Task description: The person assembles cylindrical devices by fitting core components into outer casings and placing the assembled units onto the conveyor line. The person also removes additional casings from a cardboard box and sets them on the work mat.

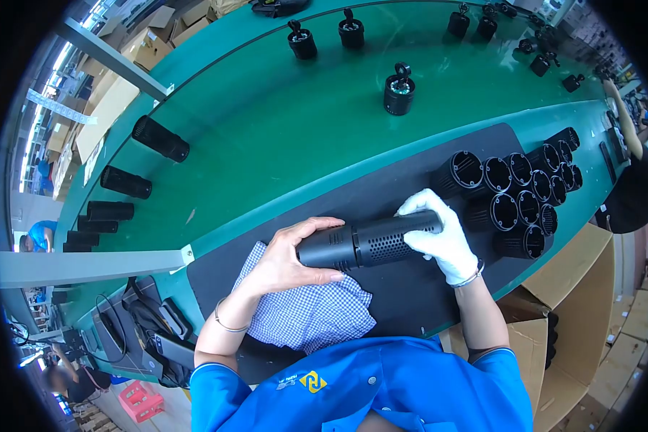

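A black cylindrical housing (373, 243) lies nearly level between my hands, above a dark mat. It has a slotted section on the left and a perforated section on the right, with a seam between them. My bare left hand (295, 255) wraps round the slotted end. Wearing a white glove, my right hand (443, 237) grips the perforated end, fingers over the top. Beneath my left hand lies a blue-and-white checked cloth (313, 313). Several open black cylinder shells (502, 212) stand grouped on the mat to the right of my gloved hand.
A green conveyor belt (266, 137) curves past the dark mat (403, 306), carrying black cylinders (160, 138) at left and smaller black units with round tops (399, 93) farther back. Grey metal posts (93, 268) rise at left. An open cardboard box (569, 317) stands at lower right.
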A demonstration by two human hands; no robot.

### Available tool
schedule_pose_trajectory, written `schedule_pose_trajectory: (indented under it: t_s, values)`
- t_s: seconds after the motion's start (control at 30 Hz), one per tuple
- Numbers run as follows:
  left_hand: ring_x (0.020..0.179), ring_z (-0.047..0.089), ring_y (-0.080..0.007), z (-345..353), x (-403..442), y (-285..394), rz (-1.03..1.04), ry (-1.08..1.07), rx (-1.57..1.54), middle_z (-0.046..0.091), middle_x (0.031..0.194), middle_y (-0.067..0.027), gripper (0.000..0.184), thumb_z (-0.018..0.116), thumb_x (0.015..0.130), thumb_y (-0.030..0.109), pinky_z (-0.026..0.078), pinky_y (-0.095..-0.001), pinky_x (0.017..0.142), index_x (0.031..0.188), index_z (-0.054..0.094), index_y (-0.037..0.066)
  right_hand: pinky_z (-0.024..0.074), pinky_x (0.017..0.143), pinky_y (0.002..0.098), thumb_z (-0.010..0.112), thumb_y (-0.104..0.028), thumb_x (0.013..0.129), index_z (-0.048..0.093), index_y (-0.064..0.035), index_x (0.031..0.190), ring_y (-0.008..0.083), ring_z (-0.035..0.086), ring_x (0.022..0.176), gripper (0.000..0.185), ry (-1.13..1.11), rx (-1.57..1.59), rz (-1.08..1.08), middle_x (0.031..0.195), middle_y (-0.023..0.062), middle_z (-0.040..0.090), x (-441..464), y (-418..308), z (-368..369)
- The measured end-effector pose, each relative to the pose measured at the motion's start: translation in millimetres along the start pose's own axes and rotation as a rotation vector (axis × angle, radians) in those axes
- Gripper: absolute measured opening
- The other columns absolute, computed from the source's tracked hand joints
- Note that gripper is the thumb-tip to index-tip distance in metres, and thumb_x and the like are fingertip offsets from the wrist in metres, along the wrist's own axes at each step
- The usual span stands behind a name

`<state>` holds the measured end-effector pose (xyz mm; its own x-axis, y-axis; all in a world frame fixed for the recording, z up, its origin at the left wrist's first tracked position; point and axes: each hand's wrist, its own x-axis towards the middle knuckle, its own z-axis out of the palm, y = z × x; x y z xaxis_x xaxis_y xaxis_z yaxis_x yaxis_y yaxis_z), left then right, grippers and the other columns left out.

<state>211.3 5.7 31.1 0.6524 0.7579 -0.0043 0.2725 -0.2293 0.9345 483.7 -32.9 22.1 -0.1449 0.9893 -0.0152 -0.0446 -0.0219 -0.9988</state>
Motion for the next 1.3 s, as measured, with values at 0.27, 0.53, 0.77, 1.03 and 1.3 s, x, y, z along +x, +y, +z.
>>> schedule_pose_trajectory:
  t_s: [0.27,0.53,0.77,1.03,1.3]
  values:
    - [0.083,0.063,-0.0255,-1,1,2,-0.003,-0.005,-0.054,0.064,0.106,-0.0114,0.069,0.087,0.058,0.024,0.051,-0.0312,0.071,0.119,0.058,0.007,0.044,0.059,0.024,0.073,-0.013,0.071,0.057,-0.0076,0.097,0.0119,0.055,0.066,0.032,-0.015,-0.02,-0.095,0.085,0.0039,0.059,4,-2,4]
    - [0.081,0.064,-0.0244,13,-2,16,-0.091,0.058,-0.187,0.065,0.103,-0.0117,0.066,0.087,0.06,0.023,0.051,-0.0294,0.069,0.117,0.058,0.006,0.0456,0.061,0.0245,0.072,-0.012,0.072,0.056,-0.0074,0.097,0.015,0.057,0.074,0.03,-0.006,-0.081,0.129,0.092,0.0055,0.058,7,-33,5]
    - [0.076,0.063,-0.0243,13,7,9,0.0,-0.054,0.164,0.064,0.098,-0.012,0.066,0.081,0.063,0.015,0.05,-0.0296,0.067,0.12,0.05,0.004,0.0453,0.061,0.022,0.071,-0.005,0.072,0.054,-0.0068,0.113,0.0142,0.057,0.077,0.044,0.097,-0.159,-0.151,0.097,0.008,0.059,26,-43,39]
    - [0.068,0.058,-0.0187,-127,67,-82,-0.111,0.787,-0.002,0.06,0.087,-0.0115,0.051,0.076,0.064,0.006,0.049,-0.0295,0.064,0.106,0.048,0.001,0.0458,0.061,0.0226,0.07,-0.001,0.072,0.05,-0.007,0.127,0.0131,0.056,0.075,0.059,0.178,0.214,0.014,0.098,0.0092,0.061,17,14,47]
    - [0.077,0.059,-0.0195,-231,85,-171,-0.141,1.069,-0.046,0.062,0.093,-0.0114,0.054,0.079,0.066,0.002,0.049,-0.0289,0.073,0.111,0.049,-0.002,0.0454,0.06,0.0226,0.07,-0.003,0.074,0.059,-0.0058,0.117,0.0111,0.057,0.068,0.044,0.143,-0.182,0.063,0.092,0.0057,0.063,8,43,55]
